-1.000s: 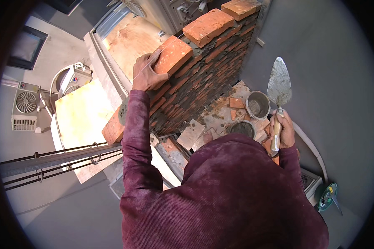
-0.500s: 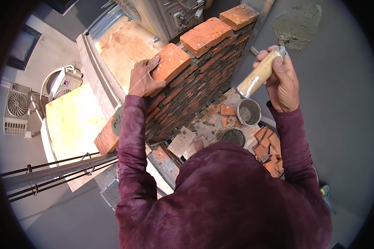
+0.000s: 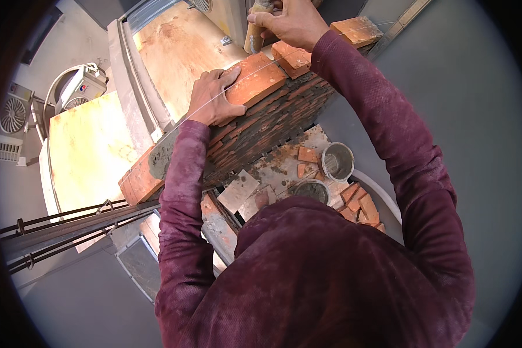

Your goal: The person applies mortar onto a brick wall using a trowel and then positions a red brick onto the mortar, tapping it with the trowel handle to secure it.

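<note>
Orange brick point(image 3: 255, 78) sits atop the brick wall point(image 3: 267, 129), its left end gripped by the left hand point(image 3: 213, 100), thumb spread away from the fingers. Near the brick's far edge, the right hand point(image 3: 294, 24) has its fingers wrapped around a wooden handle point(image 3: 253, 38), while 2 buckets point(image 3: 339, 152) stand below, close to a pile of loose bricks point(image 3: 359, 204).

Label: small round red, white and blue emblem point(image 3: 82, 89) | On: white box-shaped outdoor air-conditioning unit point(image 3: 97, 83), at left, beside glaring pale wooden board point(image 3: 84, 145) | Lettering: too small to read | Words, numbers: none legible
</note>
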Demonstrator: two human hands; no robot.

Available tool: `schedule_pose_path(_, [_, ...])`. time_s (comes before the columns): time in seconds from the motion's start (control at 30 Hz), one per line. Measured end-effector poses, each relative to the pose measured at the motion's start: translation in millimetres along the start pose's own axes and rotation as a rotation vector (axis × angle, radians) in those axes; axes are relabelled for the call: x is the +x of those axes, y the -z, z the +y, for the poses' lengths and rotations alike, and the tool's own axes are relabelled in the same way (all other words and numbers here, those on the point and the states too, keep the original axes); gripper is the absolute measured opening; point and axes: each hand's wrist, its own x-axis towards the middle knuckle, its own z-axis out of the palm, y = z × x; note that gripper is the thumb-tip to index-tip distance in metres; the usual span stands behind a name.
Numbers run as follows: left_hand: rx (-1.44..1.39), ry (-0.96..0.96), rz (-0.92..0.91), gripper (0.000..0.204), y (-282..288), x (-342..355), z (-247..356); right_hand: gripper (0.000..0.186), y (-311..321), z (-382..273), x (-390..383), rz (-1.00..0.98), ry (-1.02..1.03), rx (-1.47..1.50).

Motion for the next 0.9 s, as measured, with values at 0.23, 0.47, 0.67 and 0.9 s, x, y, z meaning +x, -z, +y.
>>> schedule_pose_path(0.23, [-0.026,-0.022,0.036,0.089,0,-2,-9,0.037,-34,38,-8,-0.275,-0.134,-0.128])
schedule_pose_path(0.47, [-0.047,0.113,0.134,0.090,8,-57,-5,0.020,6,-35,13,-0.176,-0.334,0.284])
schedule_pose_path(0.67, [-0.033,0.143,0.103,0.086,8,-62,-3,0.033,-17,-21,-3,-0.287,-0.189,0.091])
schedule_pose_path(0.9, [-0.029,0.188,0.076,0.087,5,-64,-4,0.035,-28,-5,-3,-0.423,-0.290,-0.086])
